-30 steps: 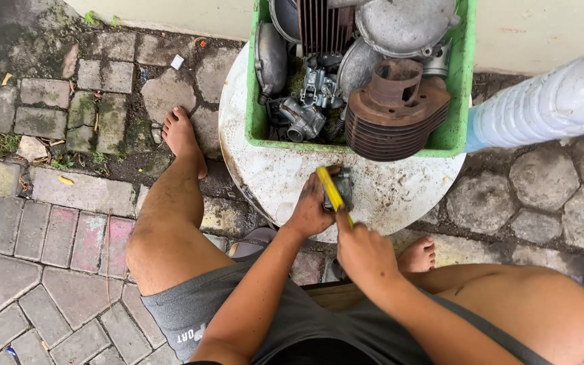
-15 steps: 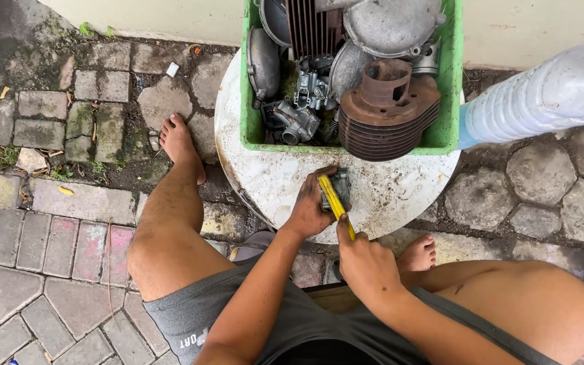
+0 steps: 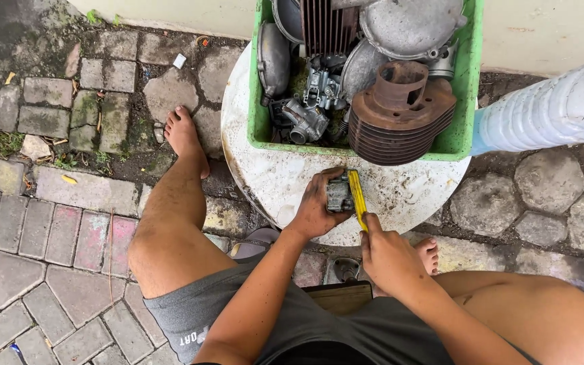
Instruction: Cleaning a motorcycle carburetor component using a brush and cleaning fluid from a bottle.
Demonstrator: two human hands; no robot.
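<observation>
My left hand [image 3: 315, 209] grips a small grey metal engine part [image 3: 339, 195] and holds it against the top of a round white table [image 3: 272, 176]. My right hand [image 3: 388, 253] is closed around a yellow-handled tool [image 3: 356, 197], whose handle lies across the right side of the part. The tool's tip is hidden behind the part. Both hands sit at the table's near edge, just in front of a green crate [image 3: 259, 125].
The green crate holds several worn engine pieces: a rusty finned cylinder [image 3: 400, 111], grey covers [image 3: 410, 23], a carburettor-like piece [image 3: 305, 118]. A large clear plastic bottle [image 3: 549, 111] lies at right. My bare legs straddle the table on mossy paving stones [image 3: 49, 203].
The view has shifted slightly; my left hand has settled more firmly around the metal part, and the yellow tool stays against it. Little else has moved.
</observation>
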